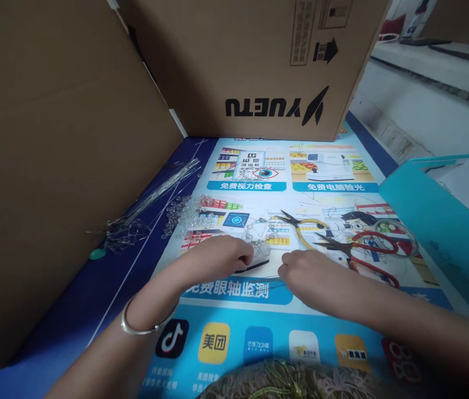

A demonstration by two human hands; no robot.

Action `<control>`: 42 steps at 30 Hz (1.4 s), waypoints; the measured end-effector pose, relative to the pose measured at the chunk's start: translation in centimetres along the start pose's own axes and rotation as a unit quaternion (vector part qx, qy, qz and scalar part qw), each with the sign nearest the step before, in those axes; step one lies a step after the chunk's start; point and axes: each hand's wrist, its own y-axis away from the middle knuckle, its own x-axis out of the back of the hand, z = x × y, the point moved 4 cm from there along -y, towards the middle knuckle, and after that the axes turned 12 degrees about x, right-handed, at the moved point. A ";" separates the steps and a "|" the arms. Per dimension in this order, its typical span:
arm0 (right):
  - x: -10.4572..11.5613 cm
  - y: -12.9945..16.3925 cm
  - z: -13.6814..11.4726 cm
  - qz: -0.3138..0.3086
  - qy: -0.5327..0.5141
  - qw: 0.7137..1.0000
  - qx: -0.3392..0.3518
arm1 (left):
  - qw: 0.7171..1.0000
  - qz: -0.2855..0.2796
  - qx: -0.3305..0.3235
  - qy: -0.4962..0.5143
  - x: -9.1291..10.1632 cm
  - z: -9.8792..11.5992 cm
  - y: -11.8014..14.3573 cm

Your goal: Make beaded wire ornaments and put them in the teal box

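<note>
My left hand (217, 259) rests on a printed poster (259, 332), fingers curled around a small beaded wire piece (259, 235) of clear beads. A silver bangle (140, 324) circles that wrist. My right hand (309, 274) lies a little to the right, fingers closed near the same spot; whether it pinches anything is hidden. Just beyond it lie yellow-handled pliers (304, 227) and red-handled pliers (362, 249).
A pile of clear beads (186, 216) and a bundle of thin metal pins (151, 202) lie at the left. Cardboard boxes (259, 61) wall the back and left. A teal box (442, 221) stands at the right.
</note>
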 end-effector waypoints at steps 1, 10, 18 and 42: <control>-0.4 -0.1 -0.5 -0.006 0.029 1.000 0.005 | 1.000 0.009 0.007 -0.026 -0.3 -0.2 -0.1; -1.7 0.6 -1.0 -0.023 0.085 0.996 0.014 | 0.993 0.052 0.032 -0.104 -0.5 -1.2 0.1; 0.5 1.9 1.0 -0.013 -0.012 1.000 -0.006 | 0.998 0.067 -0.022 -0.004 0.6 1.7 0.6; 0.8 0.6 1.5 0.050 0.021 0.997 -0.063 | 0.962 0.148 -0.045 -0.223 -1.9 5.8 1.1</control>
